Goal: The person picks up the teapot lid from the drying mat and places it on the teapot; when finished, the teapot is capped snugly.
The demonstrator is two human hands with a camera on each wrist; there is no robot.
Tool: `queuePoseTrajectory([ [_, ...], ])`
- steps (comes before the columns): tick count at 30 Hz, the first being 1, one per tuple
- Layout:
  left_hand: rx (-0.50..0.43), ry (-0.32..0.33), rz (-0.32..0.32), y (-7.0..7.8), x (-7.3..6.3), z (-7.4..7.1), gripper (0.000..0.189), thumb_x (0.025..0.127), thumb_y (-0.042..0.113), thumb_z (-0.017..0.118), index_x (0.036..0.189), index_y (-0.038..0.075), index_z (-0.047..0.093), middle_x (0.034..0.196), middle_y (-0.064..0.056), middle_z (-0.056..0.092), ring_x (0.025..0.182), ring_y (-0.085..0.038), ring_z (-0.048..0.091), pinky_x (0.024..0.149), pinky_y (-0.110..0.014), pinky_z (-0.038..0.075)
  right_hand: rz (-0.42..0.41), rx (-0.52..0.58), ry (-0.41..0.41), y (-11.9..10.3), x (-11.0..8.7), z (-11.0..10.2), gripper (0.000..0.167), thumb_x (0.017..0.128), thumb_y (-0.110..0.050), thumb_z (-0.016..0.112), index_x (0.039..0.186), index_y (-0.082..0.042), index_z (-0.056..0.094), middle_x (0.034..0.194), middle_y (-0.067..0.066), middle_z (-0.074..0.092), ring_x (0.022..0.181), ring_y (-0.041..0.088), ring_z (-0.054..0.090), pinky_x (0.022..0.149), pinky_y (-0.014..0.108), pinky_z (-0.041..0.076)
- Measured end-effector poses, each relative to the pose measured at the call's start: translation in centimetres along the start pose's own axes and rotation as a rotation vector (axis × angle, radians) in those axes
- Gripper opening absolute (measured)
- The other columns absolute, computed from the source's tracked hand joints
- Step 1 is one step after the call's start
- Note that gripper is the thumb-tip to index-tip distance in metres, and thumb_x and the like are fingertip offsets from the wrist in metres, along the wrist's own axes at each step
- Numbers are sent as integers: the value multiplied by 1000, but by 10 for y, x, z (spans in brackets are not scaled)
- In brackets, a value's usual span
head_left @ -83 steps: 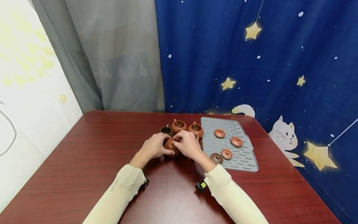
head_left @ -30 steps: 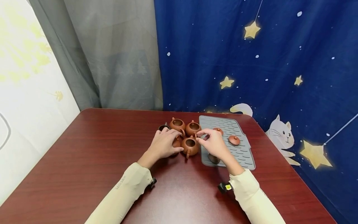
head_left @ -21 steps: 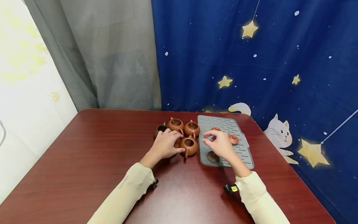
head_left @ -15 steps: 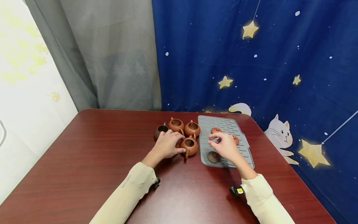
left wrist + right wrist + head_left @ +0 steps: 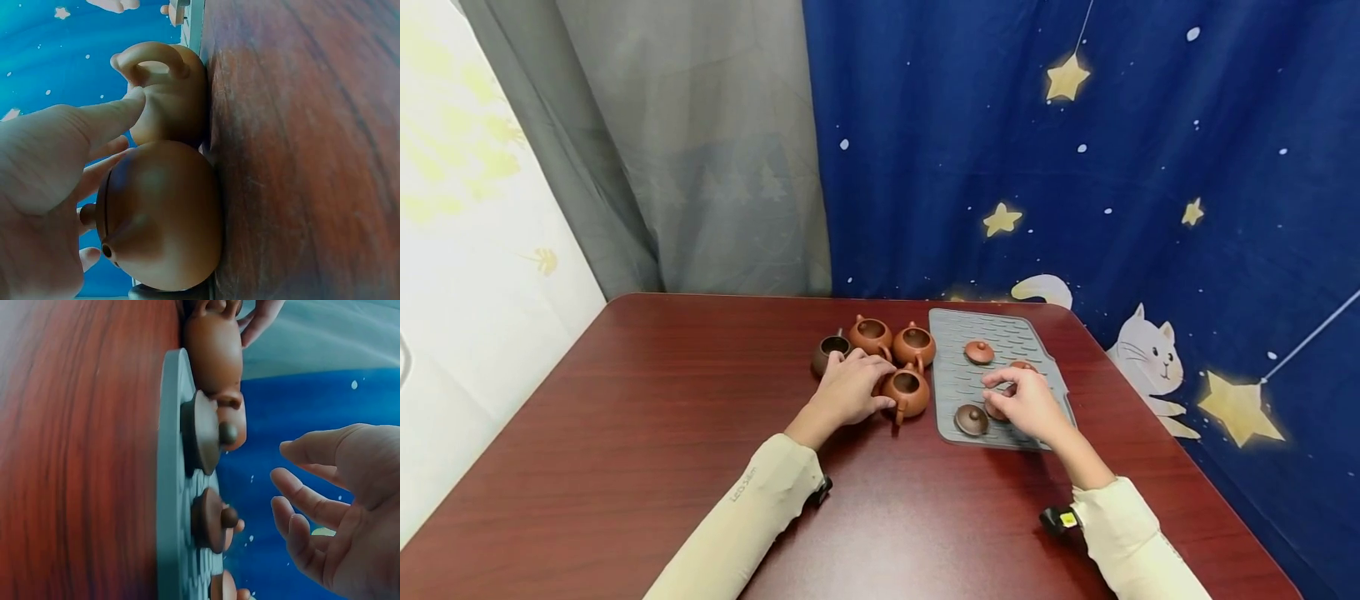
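My left hand (image 5: 850, 389) rests with loosely spread fingers over a lidded reddish-brown teapot (image 5: 172, 212), mostly hidden beneath it in the head view. The left wrist view shows the lid and its knob beside the fingers. The thumb reaches to an uncovered teapot (image 5: 906, 393) alongside. Over the grey mat (image 5: 951, 367), my right hand (image 5: 1028, 404) hovers with bent fingers, holding nothing. Below and around it lie teapot lids: a dark brown lid (image 5: 972, 420), an orange lid (image 5: 979, 352), another partly covered lid (image 5: 996, 407) and one behind the fingers (image 5: 1022, 365).
Behind the left hand stand two more uncovered orange teapots, the left teapot (image 5: 871, 336) and the right teapot (image 5: 914, 344), close together. A dark brown teapot (image 5: 829, 357) is at their left. Curtains (image 5: 940, 167) hang beyond the far edge of the reddish wooden table (image 5: 700, 367).
Both hands were at the lidded teapot, the right with fingers at its lid knob. The right hand has since withdrawn rightward over the mat and lids; the left has stayed around the same teapot.
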State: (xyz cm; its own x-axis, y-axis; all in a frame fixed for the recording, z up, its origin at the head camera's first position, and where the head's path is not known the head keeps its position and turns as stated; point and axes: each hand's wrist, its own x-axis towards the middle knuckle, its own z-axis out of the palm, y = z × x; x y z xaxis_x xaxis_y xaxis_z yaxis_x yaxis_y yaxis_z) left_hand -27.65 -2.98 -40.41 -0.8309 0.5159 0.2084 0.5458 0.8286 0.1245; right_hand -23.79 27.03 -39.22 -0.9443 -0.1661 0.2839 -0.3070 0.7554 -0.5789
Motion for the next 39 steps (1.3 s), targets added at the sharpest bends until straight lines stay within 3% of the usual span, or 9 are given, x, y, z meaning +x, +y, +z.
queuePoseTrajectory([
  [18, -14, -15, -9, 3, 4, -2, 46, 86, 44, 75, 129, 28, 67, 132, 12, 63, 117, -19, 52, 90, -48, 33, 36, -68, -62, 36, -2, -4, 20, 82, -9, 79, 102, -7, 77, 97, 7, 74, 67, 16, 57, 62, 29, 46],
  [29, -1, -59, -60, 5, 8, -8, 47, 84, 47, 77, 125, 27, 69, 127, 9, 66, 119, -20, 53, 92, -48, 33, 41, -106, -63, 37, -2, -1, 13, 82, -10, 80, 95, -9, 79, 91, 6, 74, 59, 12, 51, 57, 30, 42],
  [39, 28, -87, -61, 7, 11, -5, 47, 84, 48, 76, 125, 28, 70, 125, 9, 67, 113, -20, 55, 90, -46, 34, 42, -125, -51, 37, -2, 5, 13, 81, -8, 80, 94, -10, 80, 89, 3, 74, 64, 13, 54, 62, 32, 44],
])
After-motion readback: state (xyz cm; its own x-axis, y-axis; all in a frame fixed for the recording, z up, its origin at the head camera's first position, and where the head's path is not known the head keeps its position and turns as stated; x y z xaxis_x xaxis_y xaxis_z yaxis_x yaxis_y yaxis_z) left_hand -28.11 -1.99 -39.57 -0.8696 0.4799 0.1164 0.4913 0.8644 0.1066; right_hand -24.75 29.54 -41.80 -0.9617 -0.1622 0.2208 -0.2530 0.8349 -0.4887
